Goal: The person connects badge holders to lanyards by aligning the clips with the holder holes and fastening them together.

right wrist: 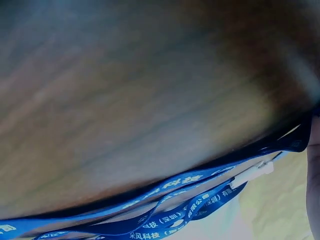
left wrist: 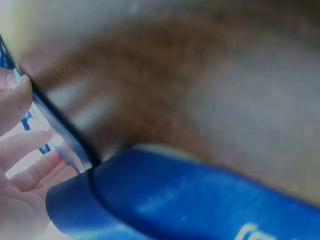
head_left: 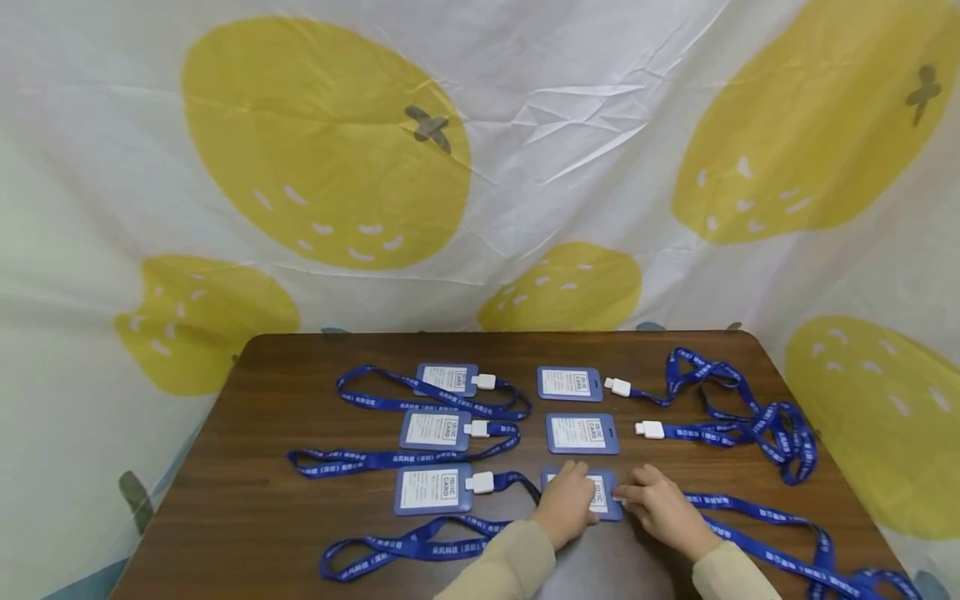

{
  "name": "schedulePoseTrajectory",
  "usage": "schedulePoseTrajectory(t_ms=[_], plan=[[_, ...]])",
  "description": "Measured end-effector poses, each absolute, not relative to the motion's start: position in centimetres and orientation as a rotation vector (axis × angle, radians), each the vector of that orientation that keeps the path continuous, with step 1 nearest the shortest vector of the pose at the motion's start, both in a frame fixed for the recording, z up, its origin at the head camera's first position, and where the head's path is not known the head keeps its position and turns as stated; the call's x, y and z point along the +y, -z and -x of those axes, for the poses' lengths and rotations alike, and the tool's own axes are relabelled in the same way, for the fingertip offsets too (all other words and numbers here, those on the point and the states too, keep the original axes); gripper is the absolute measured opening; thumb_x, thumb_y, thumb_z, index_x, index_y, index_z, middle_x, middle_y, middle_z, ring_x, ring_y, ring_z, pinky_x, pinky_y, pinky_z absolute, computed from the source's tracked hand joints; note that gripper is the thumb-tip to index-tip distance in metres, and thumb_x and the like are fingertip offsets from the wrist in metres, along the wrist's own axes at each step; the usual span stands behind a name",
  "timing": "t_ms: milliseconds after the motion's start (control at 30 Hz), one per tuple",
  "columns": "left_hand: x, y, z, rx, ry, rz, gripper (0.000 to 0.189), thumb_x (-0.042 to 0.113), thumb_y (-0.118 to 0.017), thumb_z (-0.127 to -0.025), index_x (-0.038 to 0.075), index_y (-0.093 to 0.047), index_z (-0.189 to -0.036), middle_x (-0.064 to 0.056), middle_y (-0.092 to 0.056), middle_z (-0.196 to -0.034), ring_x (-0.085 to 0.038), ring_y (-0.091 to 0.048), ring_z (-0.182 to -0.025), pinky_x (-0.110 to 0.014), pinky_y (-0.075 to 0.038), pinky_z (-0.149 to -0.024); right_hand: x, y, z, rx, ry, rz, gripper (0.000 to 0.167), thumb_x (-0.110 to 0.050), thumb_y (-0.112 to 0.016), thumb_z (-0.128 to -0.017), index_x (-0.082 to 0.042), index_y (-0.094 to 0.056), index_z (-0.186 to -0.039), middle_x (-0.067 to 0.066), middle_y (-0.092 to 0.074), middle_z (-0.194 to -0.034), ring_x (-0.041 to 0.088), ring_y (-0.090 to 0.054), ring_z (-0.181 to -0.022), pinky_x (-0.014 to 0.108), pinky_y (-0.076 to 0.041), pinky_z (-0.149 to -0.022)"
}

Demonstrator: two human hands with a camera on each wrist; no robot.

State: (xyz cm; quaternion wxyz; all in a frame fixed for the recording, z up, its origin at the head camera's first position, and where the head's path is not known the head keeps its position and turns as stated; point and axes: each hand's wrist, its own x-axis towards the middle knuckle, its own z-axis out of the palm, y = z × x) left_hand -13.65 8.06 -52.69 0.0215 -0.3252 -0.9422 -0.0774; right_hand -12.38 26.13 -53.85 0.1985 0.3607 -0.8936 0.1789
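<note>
On the table's near side my left hand (head_left: 566, 504) holds a blue badge holder (head_left: 609, 502) with a white ID/IC card in it. In the left wrist view, the thumb and fingers of the left hand (left wrist: 22, 165) grip the edge of the badge holder (left wrist: 62, 132). At the slotted right end of that holder, my right hand (head_left: 666, 510) pinches the end of a blue lanyard (head_left: 772, 554). Its white clip is mostly covered by the fingertips, so whether it is in the slot is hidden. Only a sliver of the right hand (right wrist: 314, 175) shows in the right wrist view, beside blue straps (right wrist: 175, 200).
Left of the hands lie badge holders with lanyards clipped on: far (head_left: 442, 379), middle (head_left: 435, 431) and near (head_left: 431, 490). Two separate holders, far (head_left: 568, 383) and middle (head_left: 581, 433), face loose white clips (head_left: 618, 387) on tangled lanyards (head_left: 783, 437). A patterned curtain (head_left: 480, 167) hangs behind the brown table (head_left: 247, 467).
</note>
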Motion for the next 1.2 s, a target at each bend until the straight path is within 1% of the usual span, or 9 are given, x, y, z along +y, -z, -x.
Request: schedulePoseTrajectory(t_ms=[133, 300, 400, 500, 700, 800, 933, 1000, 1200], plan=[[8.3, 52.6, 14.0, -2.954, 0.271, 1.006, 0.028, 0.036, -0.081, -0.061, 0.014, -0.066, -0.07, 0.002, -0.052, -0.082, -0.011, -0.046, -0.079, -0.019, -0.046, -0.064, 26.3, 53.6, 12.2, -2.538, -0.513, -0.981, 0.024, 0.004, -0.077, -0.059, -0.004, -0.071, -0.082, -0.001, -0.054, -0.073, 0.012, -0.045, -0.066, 0.026, -0.042, -0.054], [8.3, 53.0, 14.7, -2.975, 0.281, 1.036, 0.038, 0.039, -0.081, -0.061, 0.009, -0.066, -0.081, 0.001, -0.054, -0.086, -0.012, -0.049, -0.082, -0.02, -0.047, -0.068, 26.5, 53.4, 12.2, -2.602, -0.517, -0.95, 0.025, 0.001, -0.078, -0.059, -0.002, -0.069, -0.083, 0.002, -0.056, -0.075, 0.016, -0.051, -0.067, 0.03, -0.046, -0.056], [8.2, 52.9, 15.0, -2.959, 0.31, 1.05, 0.036, 0.036, -0.078, -0.065, 0.007, -0.067, -0.082, -0.001, -0.056, -0.087, -0.013, -0.05, -0.081, -0.02, -0.047, -0.072, 26.6, 53.2, 12.3, -2.641, -0.511, -0.929, 0.026, -0.001, -0.079, -0.059, -0.001, -0.068, -0.084, 0.003, -0.057, -0.076, 0.018, -0.053, -0.068, 0.031, -0.047, -0.057], [7.9, 52.7, 15.1, -2.942, 0.37, 1.047, 0.028, 0.031, -0.074, -0.07, 0.006, -0.066, -0.079, -0.002, -0.057, -0.087, -0.014, -0.052, -0.081, -0.022, -0.047, -0.073, 26.7, 52.9, 12.3, -2.676, -0.501, -0.891, 0.027, -0.004, -0.079, -0.06, 0.001, -0.068, -0.085, 0.005, -0.059, -0.078, 0.021, -0.056, -0.071, 0.034, -0.049, -0.061], [7.2, 52.2, 15.1, -2.908, 0.432, 1.018, 0.022, 0.027, -0.068, -0.077, 0.007, -0.066, -0.084, -0.004, -0.06, -0.091, -0.016, -0.056, -0.084, -0.024, -0.049, -0.071, 26.8, 52.0, 12.3, -2.689, -0.504, -0.726, 0.018, -0.004, -0.077, -0.066, -0.003, -0.068, -0.081, 0.005, -0.062, -0.079, 0.021, -0.059, -0.073, 0.037, -0.05, -0.063], [6.9, 52.1, 15.3, -2.885, 0.448, 1.011, 0.02, 0.026, -0.067, -0.078, 0.007, -0.065, -0.083, -0.003, -0.061, -0.087, -0.017, -0.057, -0.082, -0.025, -0.049, -0.07, 27.0, 51.6, 12.9, -2.712, -0.499, -0.623, 0.015, -0.002, -0.076, -0.068, -0.003, -0.068, -0.079, 0.005, -0.063, -0.077, 0.022, -0.059, -0.072, 0.038, -0.05, -0.063], [6.5, 52.2, 15.7, -2.829, 0.441, 0.995, 0.017, 0.025, -0.067, -0.078, 0.008, -0.063, -0.075, -0.002, -0.058, -0.076, -0.017, -0.056, -0.074, -0.025, -0.049, -0.063, 27.4, 50.9, 13.9, -2.78, -0.473, -0.523, 0.015, -0.003, -0.074, -0.071, 0.0, -0.068, -0.083, 0.01, -0.065, -0.081, 0.027, -0.061, -0.076, 0.041, -0.05, -0.067], [6.3, 52.3, 15.8, -2.793, 0.456, 0.987, 0.016, 0.024, -0.067, -0.077, 0.008, -0.065, -0.075, -0.002, -0.057, -0.073, -0.017, -0.056, -0.07, -0.025, -0.048, -0.061, 27.7, 50.6, 14.3, -2.815, -0.464, -0.473, 0.015, -0.003, -0.073, -0.072, 0.003, -0.067, -0.085, 0.012, -0.065, -0.081, 0.029, -0.062, -0.076, 0.043, -0.05, -0.067], [5.9, 52.3, 16.3, -2.77, 0.506, 0.962, 0.011, 0.021, -0.066, -0.076, 0.01, -0.067, -0.073, -0.001, -0.055, -0.067, -0.016, -0.055, -0.065, -0.025, -0.046, -0.056, 28.4, 49.9, 15.5, -2.87, -0.441, -0.356, 0.015, -0.004, -0.072, -0.073, 0.005, -0.065, -0.083, 0.016, -0.064, -0.078, 0.033, -0.062, -0.071, 0.045, -0.05, -0.063]])
